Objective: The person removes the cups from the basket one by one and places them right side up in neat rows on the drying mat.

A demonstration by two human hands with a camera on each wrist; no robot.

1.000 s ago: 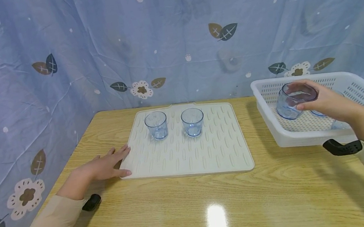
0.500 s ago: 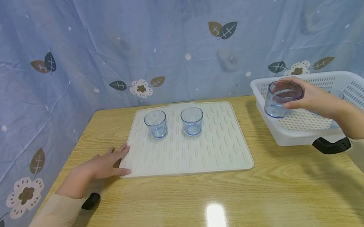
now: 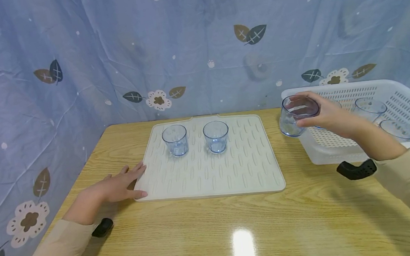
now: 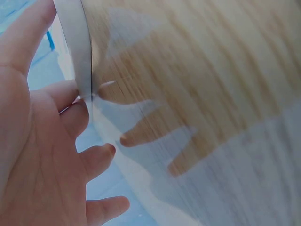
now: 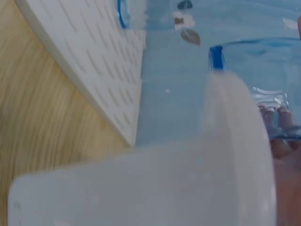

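Observation:
My right hand grips a clear bluish glass by its side, upright, over the left wall of a white plastic basket. The right wrist view shows that glass beyond the blurred basket wall. On a ridged cream drying mat two similar glasses stand upright near the back, a left glass and a right glass. My left hand lies with fingers spread at the mat's left edge, thumb and fingertips touching it. In the left wrist view this hand has its fingers extended.
Several more glasses sit inside the basket, partly hidden by my right forearm. The wooden table reaches up to a blue patterned curtain behind and at the left.
The right hand has carried the glass leftward from inside the basket to over its left wall. More glasses in the basket now show. The left hand has stayed put.

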